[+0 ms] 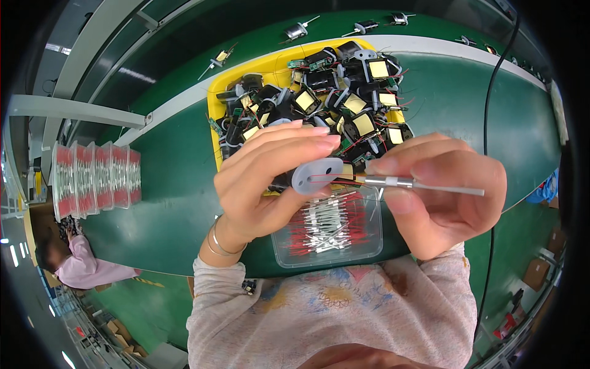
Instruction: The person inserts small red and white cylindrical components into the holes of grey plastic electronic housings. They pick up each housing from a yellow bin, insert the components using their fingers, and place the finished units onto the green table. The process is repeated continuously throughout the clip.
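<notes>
Between the fingers of my left hand [261, 175] is a small component with a grey oval end cap [317, 176] that has holes in it. Its body is mostly hidden behind the fingers, and a thin red wire shows at the cap. My right hand [452, 190] pinches a slim silver-and-white tubular part [396, 182], a pale thin tail pointing right. The tube's left end is close to the cap; whether they touch I cannot tell. Below the hands stands a clear plastic box [326, 261] of similar red-and-white slim parts.
Behind the hands, a yellow tray [216, 101] is heaped with black components carrying yellow pads, green boards and red wires. Stacked clear boxes [98, 178] stand at the left. Finished-looking units [296, 31] lie beyond a white rail. A black cable [487, 123] hangs at right; a person in pink [89, 264] sits far left.
</notes>
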`<state>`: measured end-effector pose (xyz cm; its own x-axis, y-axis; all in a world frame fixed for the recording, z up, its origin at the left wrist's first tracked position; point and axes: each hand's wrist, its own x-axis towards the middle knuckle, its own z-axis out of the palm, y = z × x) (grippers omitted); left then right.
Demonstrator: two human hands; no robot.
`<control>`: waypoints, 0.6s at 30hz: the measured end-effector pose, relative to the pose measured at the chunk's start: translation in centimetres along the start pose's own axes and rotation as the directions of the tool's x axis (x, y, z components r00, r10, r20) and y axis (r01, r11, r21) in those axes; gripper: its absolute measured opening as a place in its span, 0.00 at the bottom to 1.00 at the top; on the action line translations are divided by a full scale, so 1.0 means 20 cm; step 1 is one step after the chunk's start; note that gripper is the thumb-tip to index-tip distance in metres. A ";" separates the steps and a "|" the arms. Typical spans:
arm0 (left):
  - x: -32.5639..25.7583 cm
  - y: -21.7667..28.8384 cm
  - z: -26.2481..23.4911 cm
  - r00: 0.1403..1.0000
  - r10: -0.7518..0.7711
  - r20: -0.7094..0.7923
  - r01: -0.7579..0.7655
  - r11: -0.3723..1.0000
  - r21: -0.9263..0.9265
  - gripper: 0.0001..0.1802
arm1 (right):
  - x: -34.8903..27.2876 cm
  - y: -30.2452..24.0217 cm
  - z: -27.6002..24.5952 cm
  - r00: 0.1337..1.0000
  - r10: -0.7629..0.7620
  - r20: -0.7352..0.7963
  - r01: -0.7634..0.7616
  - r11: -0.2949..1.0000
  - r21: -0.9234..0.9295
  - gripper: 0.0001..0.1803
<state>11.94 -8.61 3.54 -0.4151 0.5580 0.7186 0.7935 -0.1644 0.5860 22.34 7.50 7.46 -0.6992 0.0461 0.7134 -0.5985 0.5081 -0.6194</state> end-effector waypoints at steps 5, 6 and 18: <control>0.00 0.01 0.01 1.000 -0.001 0.006 0.001 1.000 0.010 0.18 | 0.00 0.00 0.00 0.999 -0.040 -0.005 0.040 0.998 -0.042 0.16; 0.00 0.00 0.00 1.000 -0.004 0.003 0.004 1.000 0.021 0.18 | -0.01 0.01 0.01 0.998 -0.052 -0.022 0.051 0.998 -0.036 0.17; 0.00 0.01 -0.01 1.000 -0.018 -0.012 0.018 0.998 0.054 0.20 | -0.02 -0.02 0.05 0.978 -0.173 -0.114 0.162 0.982 -0.102 0.19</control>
<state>12.00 -8.76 3.67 -0.4342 0.5511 0.7126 0.8086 -0.1102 0.5780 22.42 6.42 7.18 -0.5357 0.0552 0.8426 -0.6609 0.5936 -0.4591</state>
